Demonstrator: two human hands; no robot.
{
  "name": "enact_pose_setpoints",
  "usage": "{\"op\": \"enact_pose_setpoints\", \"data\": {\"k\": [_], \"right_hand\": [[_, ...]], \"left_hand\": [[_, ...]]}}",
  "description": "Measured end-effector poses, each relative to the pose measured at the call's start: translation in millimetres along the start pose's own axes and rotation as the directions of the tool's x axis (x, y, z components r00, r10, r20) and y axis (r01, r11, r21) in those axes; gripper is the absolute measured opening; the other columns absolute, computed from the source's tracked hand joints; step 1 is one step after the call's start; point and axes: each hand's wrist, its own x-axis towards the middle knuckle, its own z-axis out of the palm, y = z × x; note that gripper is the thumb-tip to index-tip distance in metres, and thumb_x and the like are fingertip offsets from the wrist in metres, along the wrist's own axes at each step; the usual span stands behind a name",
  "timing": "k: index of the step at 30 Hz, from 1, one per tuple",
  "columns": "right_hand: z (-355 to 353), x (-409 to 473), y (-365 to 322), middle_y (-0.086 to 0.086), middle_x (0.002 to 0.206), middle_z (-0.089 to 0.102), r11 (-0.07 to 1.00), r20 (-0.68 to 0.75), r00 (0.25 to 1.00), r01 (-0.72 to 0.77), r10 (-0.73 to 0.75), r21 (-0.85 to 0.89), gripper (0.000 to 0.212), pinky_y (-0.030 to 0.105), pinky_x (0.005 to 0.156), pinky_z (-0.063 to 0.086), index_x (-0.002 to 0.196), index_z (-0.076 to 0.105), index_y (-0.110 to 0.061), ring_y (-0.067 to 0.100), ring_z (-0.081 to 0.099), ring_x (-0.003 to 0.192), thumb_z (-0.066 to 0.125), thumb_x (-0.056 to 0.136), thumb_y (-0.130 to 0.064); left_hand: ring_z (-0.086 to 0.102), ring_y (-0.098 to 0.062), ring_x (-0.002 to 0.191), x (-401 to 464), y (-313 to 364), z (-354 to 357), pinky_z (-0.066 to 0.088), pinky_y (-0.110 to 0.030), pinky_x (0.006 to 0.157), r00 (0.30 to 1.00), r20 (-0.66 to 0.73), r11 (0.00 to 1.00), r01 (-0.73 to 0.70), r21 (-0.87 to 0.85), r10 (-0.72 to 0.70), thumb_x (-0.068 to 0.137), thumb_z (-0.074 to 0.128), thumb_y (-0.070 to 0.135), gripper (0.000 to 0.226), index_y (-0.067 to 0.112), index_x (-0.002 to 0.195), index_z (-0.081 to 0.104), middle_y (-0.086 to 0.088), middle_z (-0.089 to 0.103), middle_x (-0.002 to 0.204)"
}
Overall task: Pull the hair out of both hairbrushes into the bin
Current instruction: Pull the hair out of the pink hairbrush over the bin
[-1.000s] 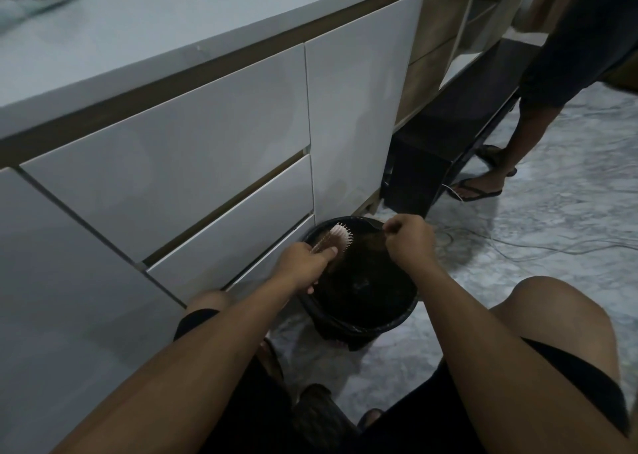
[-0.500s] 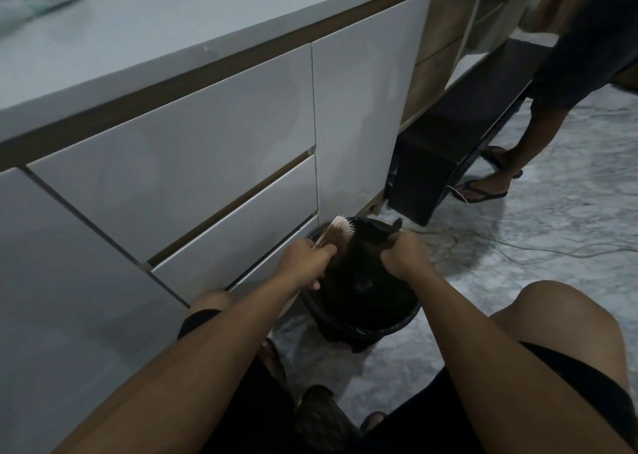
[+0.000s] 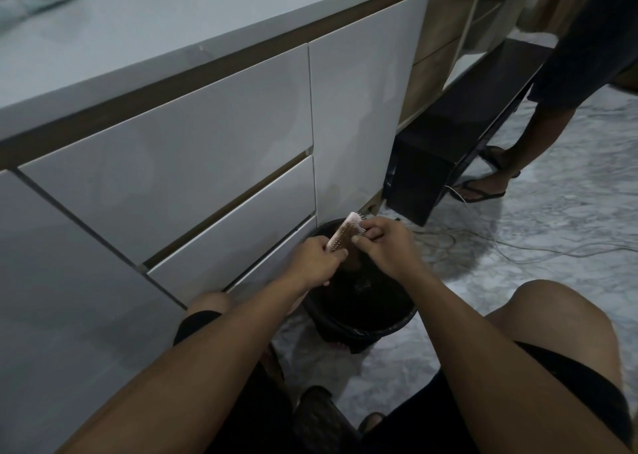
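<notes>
Here the left hand has its fingers wrapped around the handle of a pale hairbrush, holding it tilted over the black bin on the floor by the white drawers. The right hand pinches at the bristles near the brush head. The bin's inside is too dark to make out its contents.

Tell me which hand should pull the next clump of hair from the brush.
Right hand: its fingers are already at the hairbrush bristles above the bin, while the left hand grips the handle.
</notes>
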Motion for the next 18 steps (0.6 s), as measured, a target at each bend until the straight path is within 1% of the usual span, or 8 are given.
{"op": "enact_pose_setpoints", "data": {"k": [3,5,8,9,11,13,15,18], "right_hand": [[0.3,0.9,2.7,-0.002,0.076,0.072,1.0,-0.033,0.999,0.017,-0.018,-0.011,0.014,0.039,0.081,0.058,0.093,0.073,-0.025,0.017,0.069,0.077,0.076,0.081,-0.018],[-1.0,2.2,3.5,-0.002,0.074,0.071,1.0,-0.08,0.997,0.022,-0.023,-0.02,0.012,0.036,0.08,0.058,0.084,0.074,-0.024,0.015,0.067,0.072,0.075,0.083,-0.013],[-6.0,3.7,1.9,-0.001,0.079,0.07,0.999,-0.169,0.985,-0.025,0.02,-0.03,0.008,0.025,0.078,0.051,0.086,0.076,-0.015,0.01,0.061,0.074,0.07,0.085,-0.01],[-7.6,3.4,0.6,0.0,0.082,0.072,0.999,-0.196,0.98,-0.042,0.039,-0.014,0.009,0.025,0.078,0.05,0.087,0.076,-0.014,0.01,0.062,0.075,0.069,0.085,-0.009],[-7.9,3.7,0.8,0.002,0.083,0.073,0.998,-0.227,0.972,-0.066,0.067,0.013,0.009,0.03,0.08,0.054,0.086,0.075,-0.013,0.014,0.066,0.078,0.067,0.085,-0.009],[-5.9,4.5,1.2,0.0,0.078,0.072,0.997,-0.206,0.976,-0.069,0.076,0.04,0.01,0.034,0.082,0.057,0.082,0.072,-0.019,0.017,0.069,0.078,0.067,0.085,-0.01],[-2.8,4.7,0.1,-0.003,0.073,0.071,0.994,-0.132,0.989,-0.057,0.069,0.096,0.014,0.037,0.079,0.058,0.079,0.065,-0.027,0.018,0.071,0.075,0.069,0.086,-0.016],[1.0,2.5,-1.1,-0.005,0.071,0.07,0.989,-0.028,0.999,-0.028,0.032,0.146,0.012,0.035,0.072,0.058,0.084,0.064,-0.026,0.014,0.07,0.072,0.075,0.083,-0.026]], "left_hand": [[0.058,-0.022,0.05,-1.7,1.4,1.4,0.055,-0.034,0.05,1.0,-0.005,1.0,-0.017,0.004,0.017,0.086,0.066,0.028,0.015,0.014,0.085,0.061,-0.003,0.058,0.067],[0.058,-0.02,0.05,-2.0,1.1,1.8,0.054,-0.033,0.05,1.0,-0.001,1.0,-0.014,0.009,0.014,0.087,0.067,0.028,0.017,0.013,0.085,0.061,-0.003,0.058,0.067],[0.057,-0.02,0.05,-1.9,0.1,1.1,0.056,-0.034,0.051,1.0,-0.018,1.0,0.011,0.024,-0.01,0.087,0.066,0.029,0.018,0.012,0.084,0.06,-0.001,0.056,0.066],[0.057,-0.02,0.051,-1.8,0.1,0.8,0.056,-0.034,0.05,1.0,-0.019,0.999,0.021,0.03,-0.021,0.087,0.066,0.029,0.018,0.012,0.085,0.06,-0.001,0.056,0.067],[0.056,-0.021,0.05,-2.0,1.0,0.9,0.053,-0.031,0.047,0.999,-0.014,0.999,0.032,0.029,-0.032,0.088,0.065,0.029,0.018,0.013,0.085,0.059,-0.001,0.055,0.067],[0.057,-0.024,0.046,-1.6,1.6,1.5,0.05,-0.029,0.046,0.999,-0.01,0.999,0.042,0.009,-0.042,0.087,0.065,0.031,0.019,0.014,0.082,0.059,-0.003,0.056,0.064],[0.056,-0.024,0.042,-1.4,2.4,2.0,0.044,-0.026,0.043,0.999,0.004,0.999,0.05,-0.02,-0.05,0.088,0.062,0.031,0.02,0.012,0.082,0.059,-0.006,0.058,0.06],[0.055,-0.023,0.04,-2.4,5.4,2.4,0.04,-0.025,0.04,0.997,0.039,0.994,0.075,-0.078,-0.073,0.09,0.057,0.03,0.023,0.007,0.089,0.06,-0.009,0.059,0.059]]}}
